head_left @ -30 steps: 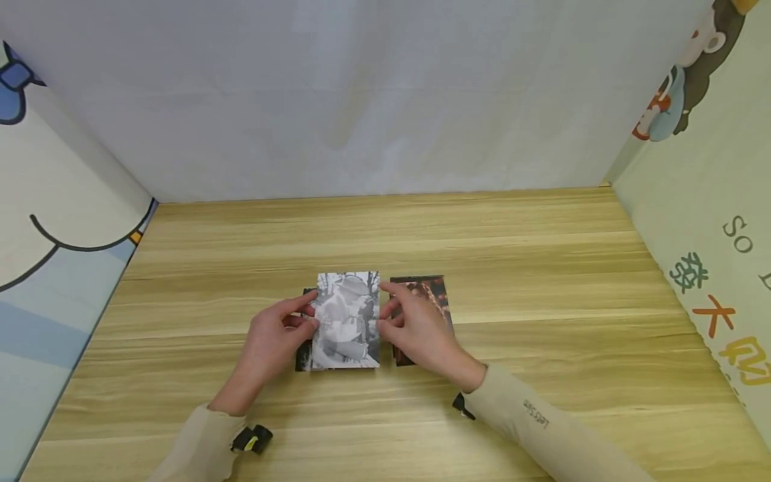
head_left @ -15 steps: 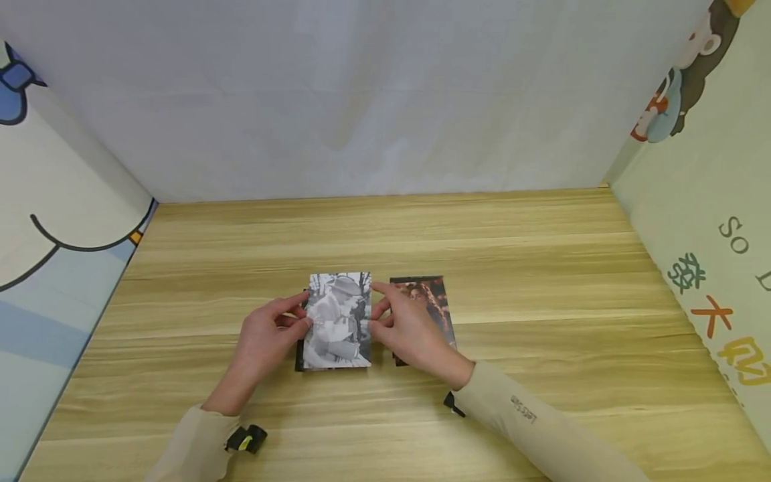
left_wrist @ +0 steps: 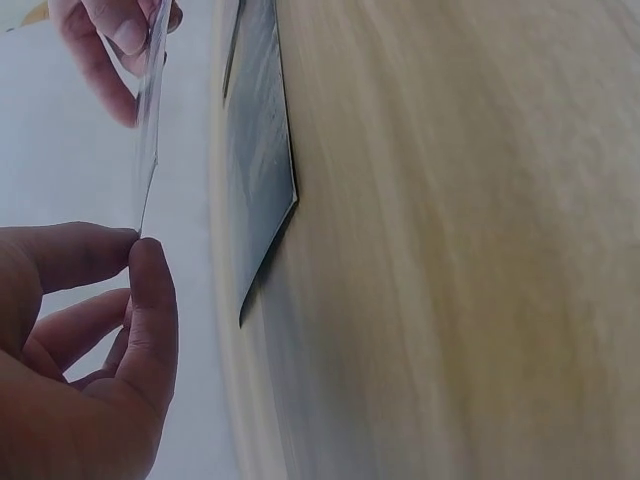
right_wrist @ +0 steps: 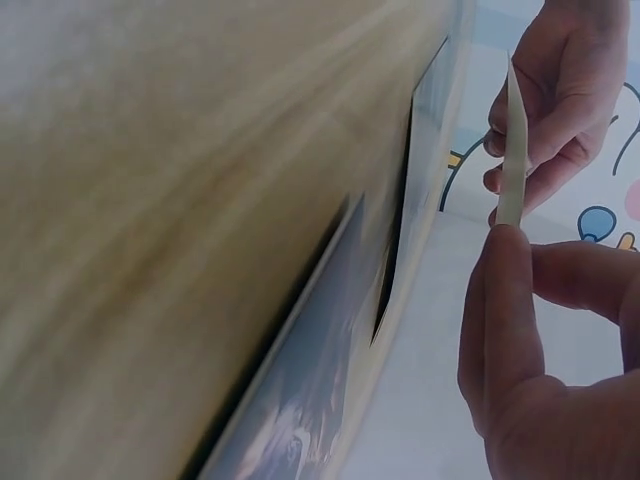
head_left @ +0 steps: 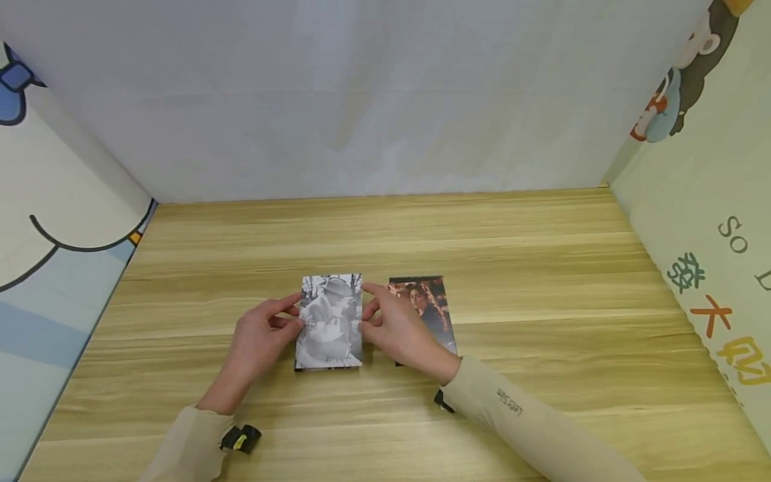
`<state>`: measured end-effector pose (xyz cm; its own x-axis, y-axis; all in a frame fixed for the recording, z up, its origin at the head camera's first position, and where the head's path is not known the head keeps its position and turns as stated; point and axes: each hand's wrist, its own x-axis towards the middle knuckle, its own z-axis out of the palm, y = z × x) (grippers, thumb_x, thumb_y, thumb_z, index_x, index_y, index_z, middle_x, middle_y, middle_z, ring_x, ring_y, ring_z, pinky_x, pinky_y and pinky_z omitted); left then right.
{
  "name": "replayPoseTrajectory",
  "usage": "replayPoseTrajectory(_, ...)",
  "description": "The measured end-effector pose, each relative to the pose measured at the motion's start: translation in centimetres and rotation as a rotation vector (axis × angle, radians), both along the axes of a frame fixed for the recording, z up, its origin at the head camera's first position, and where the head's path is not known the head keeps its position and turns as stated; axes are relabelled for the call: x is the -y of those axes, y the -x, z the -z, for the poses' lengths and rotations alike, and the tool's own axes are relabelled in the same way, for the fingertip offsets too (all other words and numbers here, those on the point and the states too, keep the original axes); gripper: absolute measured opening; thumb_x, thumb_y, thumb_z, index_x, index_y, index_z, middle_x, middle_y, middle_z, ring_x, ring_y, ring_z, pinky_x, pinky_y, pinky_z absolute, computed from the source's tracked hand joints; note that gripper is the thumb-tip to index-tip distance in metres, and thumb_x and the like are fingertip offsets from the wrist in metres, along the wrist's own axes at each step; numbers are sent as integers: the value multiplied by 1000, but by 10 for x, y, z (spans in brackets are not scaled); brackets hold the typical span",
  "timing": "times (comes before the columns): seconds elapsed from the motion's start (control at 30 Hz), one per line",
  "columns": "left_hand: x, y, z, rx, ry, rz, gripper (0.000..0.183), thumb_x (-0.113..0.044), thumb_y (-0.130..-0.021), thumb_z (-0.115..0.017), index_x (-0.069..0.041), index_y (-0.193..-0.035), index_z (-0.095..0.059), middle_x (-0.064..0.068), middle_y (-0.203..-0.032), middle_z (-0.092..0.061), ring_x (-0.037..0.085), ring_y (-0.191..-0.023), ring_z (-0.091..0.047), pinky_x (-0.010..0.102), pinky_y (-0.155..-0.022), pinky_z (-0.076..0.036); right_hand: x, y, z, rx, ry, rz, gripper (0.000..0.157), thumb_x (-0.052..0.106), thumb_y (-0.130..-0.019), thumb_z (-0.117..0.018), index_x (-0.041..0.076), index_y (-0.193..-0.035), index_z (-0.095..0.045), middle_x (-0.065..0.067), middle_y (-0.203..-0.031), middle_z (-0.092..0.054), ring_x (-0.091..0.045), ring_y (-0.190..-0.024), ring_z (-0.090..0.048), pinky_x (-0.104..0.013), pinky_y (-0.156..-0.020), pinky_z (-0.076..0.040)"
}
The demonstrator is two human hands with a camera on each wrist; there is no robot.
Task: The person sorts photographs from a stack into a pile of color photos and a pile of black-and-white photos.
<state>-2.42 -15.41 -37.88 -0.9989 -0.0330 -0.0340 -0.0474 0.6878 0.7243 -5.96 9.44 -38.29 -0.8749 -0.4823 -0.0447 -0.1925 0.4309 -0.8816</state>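
My left hand (head_left: 259, 338) and my right hand (head_left: 403, 331) pinch the opposite side edges of a black-and-white photo card (head_left: 331, 325), in the head view. In both wrist views the card (left_wrist: 150, 130) shows nearly edge-on, raised above the table, with the thumb and fingertips at its border. Under it lies a dark card (head_left: 298, 369), mostly hidden, only its lower left edge showing. Right of it, a colour photo card (head_left: 430, 311) of a person with long hair lies on another dark-edged card, partly covered by my right hand.
The wood-grain table (head_left: 512, 254) spreads around the cards. A pale cloth wall (head_left: 385, 100) stands behind it, with printed panels at left (head_left: 60, 181) and right (head_left: 693, 201). Black straps (head_left: 241, 438) hang at my sleeve cuffs.
Both hands have moved left together with the black-and-white card, which now covers nearly all of the dark card beneath. More of the colour card shows as my right hand shifts off it.
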Motion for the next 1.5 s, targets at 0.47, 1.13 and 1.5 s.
replayPoseTrajectory(0.47,5,1,1,35,8,10,47,-3,-93,-71,4,-138,-63,16,-108,-71,30,-94,-73,24,-73,-54,7,4,3,4,-49,-21,67,5,-94,-69,-3,-154,-40,-1,-100,-66,-7,-59,-53,-23,-53,-46)
replayPoseTrajectory(1.13,6,7,2,89,49,12,47,-5,-93,-71,5,-139,-62,16,-109,-71,29,-95,-72,27,-72,-54,12,9,3,55,-92,-29,68,6,-93,-71,0,-154,-41,0,-98,-66,-8,-66,-55,-24,-59,-46)
replayPoseTrajectory(1.5,8,7,3,91,46,17,47,-4,-93,-72,6,-138,-62,17,-108,-71,28,-94,-73,24,-70,-52,12,11,6,53,-85,-50,68,5,-93,-71,-2,-154,-40,0,-96,-66,-9,-66,-56,-24,-58,-46)
